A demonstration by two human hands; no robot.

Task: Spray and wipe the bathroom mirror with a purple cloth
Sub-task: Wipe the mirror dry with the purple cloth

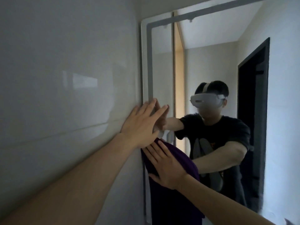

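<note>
The bathroom mirror (pixel 211 62) hangs on the wall ahead and to the right, with a pale rim along its left edge. My left hand (pixel 141 125) lies flat with straight fingers against the mirror's left edge, fingertips on the glass. Below it, my right hand (pixel 165 164) presses a dark purple cloth (pixel 183 158) flat against the lower left part of the mirror with fingers spread. Part of the cloth hangs down below my right hand. No spray bottle is in view.
A glossy white tiled wall (pixel 65 78) fills the left side. The mirror reflects a person in a black T-shirt wearing a white headset (pixel 206 101), a dark doorway (pixel 253 103) and a light ceiling.
</note>
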